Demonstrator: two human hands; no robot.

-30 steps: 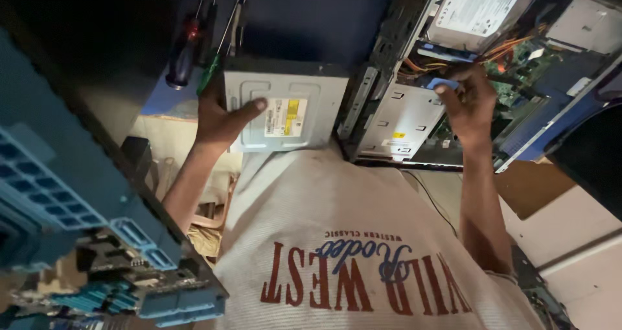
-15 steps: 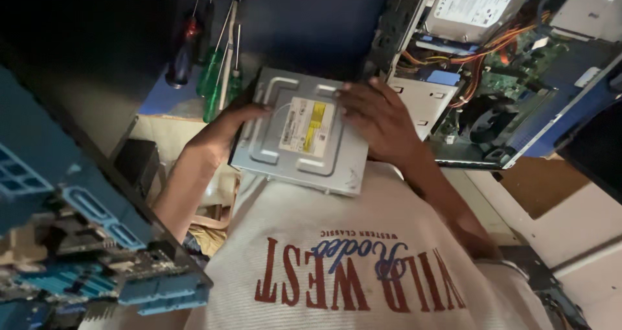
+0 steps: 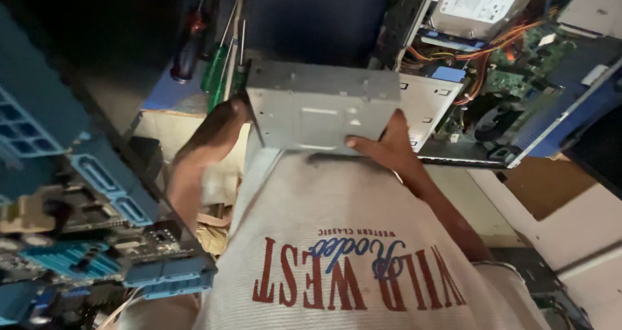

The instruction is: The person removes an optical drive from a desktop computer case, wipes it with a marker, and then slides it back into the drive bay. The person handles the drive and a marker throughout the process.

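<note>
Both hands hold a flat grey metal drive point(image 3: 322, 106), a box-shaped computer part, lifted in front of the person's chest. The left hand point(image 3: 220, 126) grips its left edge, fingers hidden behind the metal, thumb side toward the camera. The right hand point(image 3: 382, 145) clasps the lower right corner, with the thumb laid flat along the bottom face and the other fingers out of sight underneath. The drive is tilted so that one broad, plain face looks up at the camera. Its long axis runs left to right across the view, and its narrow top side with small screw holes points away from the person, toward the dark blue surface point(image 3: 311, 19) beyond. The drive sits clear of everything else and rests on nothing but the two hands.

Just behind its upper left corner lie several screwdrivers point(image 3: 217, 58), with red, black and green handles and shafts pointing away. To the right, the open computer case point(image 3: 492, 90) lies on its side, well within reach, showing a silver hard drive point(image 3: 483, 3), orange cables point(image 3: 479, 51) and a green circuit board point(image 3: 518, 77). A pale metal bay point(image 3: 424, 103) of that case sits just behind the drive's right end. At the far left, close to the camera, a circuit board with blue slots point(image 3: 97, 239) blocks part of the view. Below the hands spreads the person's white printed shirt point(image 3: 343, 239).
</note>
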